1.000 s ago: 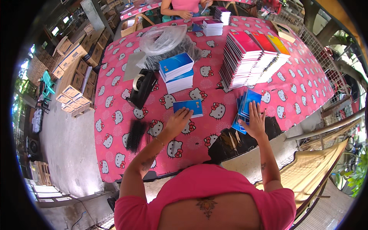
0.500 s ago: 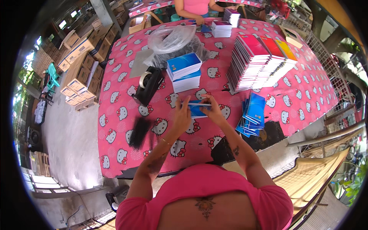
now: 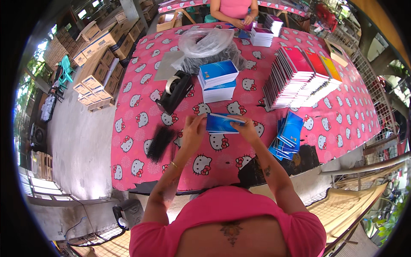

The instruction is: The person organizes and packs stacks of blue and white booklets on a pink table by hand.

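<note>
A small blue-covered notebook [image 3: 222, 124] is held over the near middle of the table, its cover showing and its white page edges along the far side. My right hand [image 3: 247, 128] grips its right end, fingers over the far edge. My left hand [image 3: 195, 129] is closed at the notebook's left edge, fingertips pinched at the far left corner; whether they also hold something small cannot be made out. Beyond my hands stands a stack of blue notebooks [image 3: 218, 94]. To the right lies a loose pile of spiral-bound blue notebooks [image 3: 291, 128].
A black tape dispenser [image 3: 176, 96] and a bundle of black binding coils [image 3: 159, 143] lie to the left. Clear plastic wrapping [image 3: 205, 43] sits farther back. Tall stacks of red and yellow notebooks [image 3: 295, 81] stand right. Across the table a person [image 3: 233, 13] handles a purple notebook.
The notebook has tipped so more of its cover shows. My left fingers have curled in at its edge. Across the table, the person's hands have come together. The whole view has shifted slightly.
</note>
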The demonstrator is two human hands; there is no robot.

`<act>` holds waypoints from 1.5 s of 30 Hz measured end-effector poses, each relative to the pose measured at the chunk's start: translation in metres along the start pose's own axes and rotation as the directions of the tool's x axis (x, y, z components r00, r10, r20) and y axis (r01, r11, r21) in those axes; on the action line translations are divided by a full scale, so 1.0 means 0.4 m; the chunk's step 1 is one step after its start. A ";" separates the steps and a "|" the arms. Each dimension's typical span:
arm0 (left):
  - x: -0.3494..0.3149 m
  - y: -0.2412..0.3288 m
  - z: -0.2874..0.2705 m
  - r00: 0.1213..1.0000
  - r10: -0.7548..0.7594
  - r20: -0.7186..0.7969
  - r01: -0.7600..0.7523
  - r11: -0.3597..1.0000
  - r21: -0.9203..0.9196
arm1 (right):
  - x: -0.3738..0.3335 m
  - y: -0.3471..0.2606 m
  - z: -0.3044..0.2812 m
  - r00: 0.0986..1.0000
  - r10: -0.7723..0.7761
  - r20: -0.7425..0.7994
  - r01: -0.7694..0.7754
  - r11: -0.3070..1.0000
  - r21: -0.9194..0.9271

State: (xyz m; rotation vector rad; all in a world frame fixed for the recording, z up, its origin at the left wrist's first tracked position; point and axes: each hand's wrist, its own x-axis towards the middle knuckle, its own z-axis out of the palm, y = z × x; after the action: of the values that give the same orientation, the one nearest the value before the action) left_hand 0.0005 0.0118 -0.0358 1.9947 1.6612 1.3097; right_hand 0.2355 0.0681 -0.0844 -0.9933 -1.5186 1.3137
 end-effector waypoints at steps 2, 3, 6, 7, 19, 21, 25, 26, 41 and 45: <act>0.031 0.007 0.005 0.999 0.021 0.037 -0.016 0.994 -0.112 | 0.004 0.029 -0.011 0.999 -0.051 0.001 0.051 0.997 -0.051; 0.036 -0.006 0.010 0.999 0.011 0.044 -0.005 0.991 -0.131 | 0.007 0.039 -0.013 0.999 -0.034 0.008 0.035 0.999 -0.029; 0.043 -0.039 0.019 1.000 -0.002 0.007 0.004 0.981 -0.193 | 0.010 0.032 -0.004 0.999 0.007 0.033 -0.008 1.000 0.023; 0.041 -0.049 0.020 1.000 -0.005 -0.015 0.002 0.977 -0.214 | 0.008 0.023 0.000 0.999 0.011 0.044 -0.012 0.999 0.034; 0.080 -0.116 0.035 0.973 -0.144 0.179 0.170 0.975 -0.141 | 0.009 0.001 -0.002 0.997 -0.025 0.075 0.024 0.999 0.024; 0.109 -0.089 0.030 0.927 -0.231 0.295 0.278 0.952 -0.126 | 0.005 0.001 -0.013 0.997 0.001 0.072 -0.003 1.000 0.025; 0.121 -0.129 0.012 0.951 0.046 0.305 0.047 0.956 -0.291 | -0.001 -0.046 0.010 0.994 0.058 0.097 -0.064 0.996 0.056; 0.131 -0.120 0.014 0.947 0.095 0.308 0.011 0.945 -0.326 | -0.004 -0.050 0.003 0.993 0.074 0.090 -0.079 0.995 0.061; 0.049 0.029 0.040 0.918 0.341 0.204 -0.397 0.777 0.488 | -0.018 -0.157 0.019 0.999 0.011 -0.051 -0.009 0.999 0.047; 0.095 0.062 0.032 0.932 0.303 0.198 -0.362 0.762 0.537 | -0.017 -0.147 0.005 0.999 -0.033 -0.015 0.034 0.999 0.015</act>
State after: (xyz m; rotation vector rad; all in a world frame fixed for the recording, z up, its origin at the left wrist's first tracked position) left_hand 0.0247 0.0414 -0.0085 2.7582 1.8635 0.8253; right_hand 0.2341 0.0540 -0.0270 -0.9625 -1.5058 1.2896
